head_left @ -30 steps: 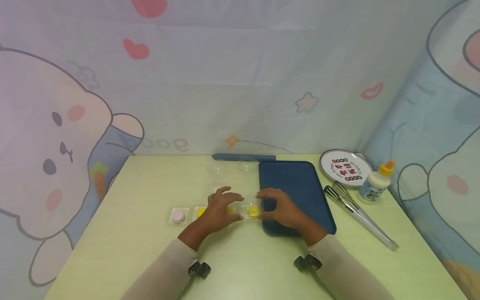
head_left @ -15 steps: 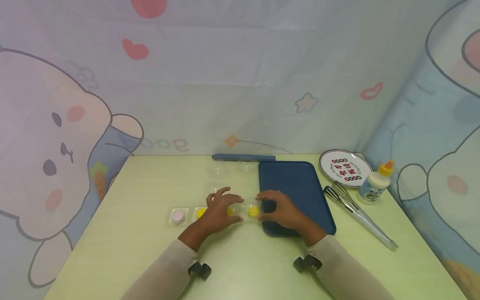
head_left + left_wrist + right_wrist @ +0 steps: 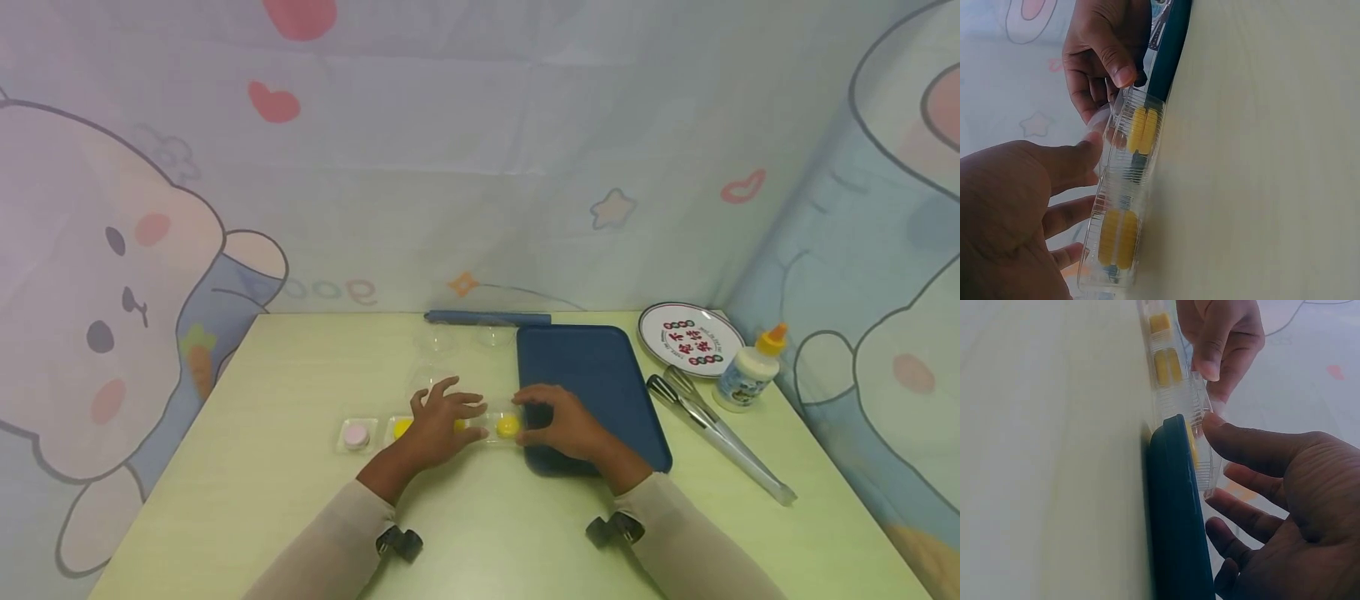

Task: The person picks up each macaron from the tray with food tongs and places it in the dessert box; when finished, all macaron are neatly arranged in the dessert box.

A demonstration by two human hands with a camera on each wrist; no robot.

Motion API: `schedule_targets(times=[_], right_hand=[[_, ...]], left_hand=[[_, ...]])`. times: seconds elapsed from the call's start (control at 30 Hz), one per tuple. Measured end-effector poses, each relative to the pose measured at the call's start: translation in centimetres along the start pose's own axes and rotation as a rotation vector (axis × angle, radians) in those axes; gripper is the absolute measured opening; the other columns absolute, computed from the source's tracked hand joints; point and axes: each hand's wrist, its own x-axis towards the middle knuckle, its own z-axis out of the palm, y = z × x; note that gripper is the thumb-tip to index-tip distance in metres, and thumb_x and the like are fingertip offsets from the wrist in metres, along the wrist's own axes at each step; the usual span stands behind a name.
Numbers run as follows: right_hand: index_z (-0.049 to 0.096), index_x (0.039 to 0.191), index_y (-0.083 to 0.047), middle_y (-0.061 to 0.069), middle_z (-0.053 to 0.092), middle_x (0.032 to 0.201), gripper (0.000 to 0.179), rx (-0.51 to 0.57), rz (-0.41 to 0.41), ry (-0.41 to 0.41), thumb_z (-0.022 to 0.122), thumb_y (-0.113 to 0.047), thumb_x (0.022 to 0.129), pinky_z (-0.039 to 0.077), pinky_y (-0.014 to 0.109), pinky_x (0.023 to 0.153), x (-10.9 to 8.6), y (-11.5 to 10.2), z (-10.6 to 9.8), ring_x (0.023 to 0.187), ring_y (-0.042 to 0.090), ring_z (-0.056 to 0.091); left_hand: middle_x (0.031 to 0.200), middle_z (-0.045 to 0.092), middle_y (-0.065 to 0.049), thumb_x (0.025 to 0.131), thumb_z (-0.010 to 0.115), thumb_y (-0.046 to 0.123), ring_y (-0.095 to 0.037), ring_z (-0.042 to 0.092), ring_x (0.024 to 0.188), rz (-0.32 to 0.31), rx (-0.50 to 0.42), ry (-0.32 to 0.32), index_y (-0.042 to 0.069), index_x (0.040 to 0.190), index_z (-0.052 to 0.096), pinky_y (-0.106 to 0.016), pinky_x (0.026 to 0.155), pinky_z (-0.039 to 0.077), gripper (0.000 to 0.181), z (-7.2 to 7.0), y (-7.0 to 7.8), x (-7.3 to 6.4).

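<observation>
Both hands hold a clear plastic lid (image 3: 1209, 465) by opposite sides, close over a clear box with a yellow macaron (image 3: 507, 427) in it. My left hand (image 3: 435, 427) grips the lid's left side between thumb and fingers. On the other side, the thumb and fingers of my right hand (image 3: 566, 423) pinch the edge near the blue tray. Another yellow macaron (image 3: 1117, 239) sits in a clear compartment beside the left hand, mostly covered in the head view. Further left, one more yellow macaron (image 3: 402, 427) shows, then a pink macaron (image 3: 356, 436) in a clear box.
The blue tray (image 3: 585, 358) lies right beside the box. Clear domed lids (image 3: 435, 337) stand behind the hands, before a blue-grey rod (image 3: 487, 317). To the right are a printed plate (image 3: 690, 337), metal tongs (image 3: 720, 437) and a yellow-capped bottle (image 3: 748, 371).
The lid has come down slightly over the yellow macaron's box. Both hands keep nearly the same place and grip.
</observation>
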Motion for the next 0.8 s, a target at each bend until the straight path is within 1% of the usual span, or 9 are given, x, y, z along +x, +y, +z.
schedule_targets(times=[0.2,0.43,0.63,0.8], right_hand=[[0.075,0.133,-0.005,0.017,0.070,0.145,0.057,-0.014,-0.005,0.005,0.097,-0.017,0.083,0.051,0.062,0.114,0.01,0.21,0.18,0.132,0.040,0.065],[0.076,0.130,-0.004,0.016,0.072,0.143,0.055,0.001,-0.018,0.008,0.098,-0.013,0.081,0.051,0.062,0.113,0.13,0.35,0.35,0.130,0.039,0.065],[0.076,0.130,-0.005,0.017,0.071,0.143,0.056,0.001,-0.012,0.002,0.098,-0.013,0.080,0.050,0.064,0.113,0.19,0.29,0.39,0.131,0.040,0.064],[0.075,0.132,-0.004,0.018,0.070,0.144,0.058,0.011,-0.013,-0.002,0.098,-0.012,0.079,0.050,0.064,0.113,0.18,0.27,0.30,0.129,0.040,0.064]], left_hand=[[0.149,0.071,-0.012,0.098,0.083,0.027,-0.048,0.034,0.160,0.004,0.011,0.009,0.007,0.135,0.078,-0.084,0.118,0.018,0.043,0.08,0.16,0.00],[0.151,0.070,-0.010,0.097,0.084,0.027,-0.046,0.033,0.162,-0.013,0.026,0.006,0.009,0.135,0.078,-0.084,0.120,0.016,0.042,0.24,0.13,0.02],[0.150,0.070,-0.010,0.096,0.085,0.025,-0.047,0.032,0.162,-0.018,0.020,0.012,0.009,0.133,0.079,-0.084,0.120,0.016,0.041,-0.04,0.43,-0.18],[0.152,0.068,-0.010,0.096,0.085,0.026,-0.048,0.032,0.161,0.002,0.029,0.013,0.010,0.133,0.080,-0.085,0.119,0.017,0.041,-0.41,0.63,-0.12]])
